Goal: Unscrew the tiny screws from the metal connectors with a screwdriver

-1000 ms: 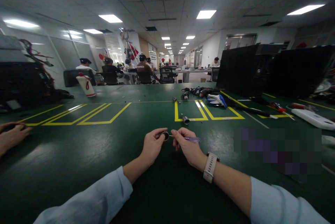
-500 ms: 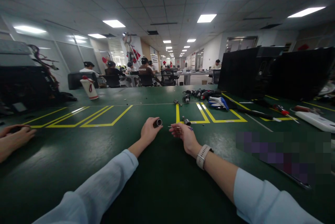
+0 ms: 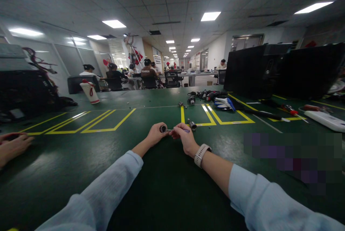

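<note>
Left hand [image 3: 156,135] clamps a metal cylinder [image 3: 163,129]; right hand [image 3: 185,138] pinches a purple-handled tool [image 3: 186,131] beside it.

Green table [image 3: 91,173] marked with yellow tape [image 3: 125,119]
A white cup [image 3: 90,93] stands toward the far left; a metal cylinder [image 3: 192,125] lies at a taped edge, a blue-and-white glove [image 3: 224,104] beside dark tools [image 3: 210,96], a red-handled screwdriver [image 3: 291,110] and white object [image 3: 325,120] farther right
</note>
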Demonstrator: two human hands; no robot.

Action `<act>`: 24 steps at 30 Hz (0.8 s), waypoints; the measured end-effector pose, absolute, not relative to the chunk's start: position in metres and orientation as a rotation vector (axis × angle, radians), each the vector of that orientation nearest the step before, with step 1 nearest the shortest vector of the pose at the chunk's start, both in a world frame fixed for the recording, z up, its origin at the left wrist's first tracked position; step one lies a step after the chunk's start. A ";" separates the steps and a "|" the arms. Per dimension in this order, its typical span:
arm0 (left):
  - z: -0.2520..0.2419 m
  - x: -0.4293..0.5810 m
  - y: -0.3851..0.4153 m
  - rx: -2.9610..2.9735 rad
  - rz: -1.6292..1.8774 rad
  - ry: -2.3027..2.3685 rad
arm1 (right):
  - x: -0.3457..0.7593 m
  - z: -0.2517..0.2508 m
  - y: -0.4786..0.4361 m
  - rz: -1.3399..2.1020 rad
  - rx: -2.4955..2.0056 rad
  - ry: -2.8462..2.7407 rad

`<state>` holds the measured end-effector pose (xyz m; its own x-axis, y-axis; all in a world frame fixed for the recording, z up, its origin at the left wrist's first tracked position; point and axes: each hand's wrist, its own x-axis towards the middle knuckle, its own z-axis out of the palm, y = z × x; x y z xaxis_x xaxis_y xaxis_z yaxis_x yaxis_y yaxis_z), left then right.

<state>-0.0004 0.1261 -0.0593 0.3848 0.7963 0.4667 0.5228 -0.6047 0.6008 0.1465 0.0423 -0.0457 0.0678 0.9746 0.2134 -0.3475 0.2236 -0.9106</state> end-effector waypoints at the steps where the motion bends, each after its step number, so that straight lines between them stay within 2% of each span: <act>1: -0.059 -0.001 0.125 2.290 1.066 1.124 | 0.146 -0.047 0.041 1.163 -0.802 -1.041; 11: -0.057 0.000 0.120 2.270 1.158 1.029 | 0.147 -0.048 0.035 1.068 -0.818 -1.205; 20: -0.056 0.000 0.117 2.212 1.168 0.993 | 0.150 -0.046 0.038 1.325 -0.791 -1.025; 24: -0.057 0.000 0.117 2.206 1.167 1.015 | 0.150 -0.046 0.037 1.338 -0.779 -0.994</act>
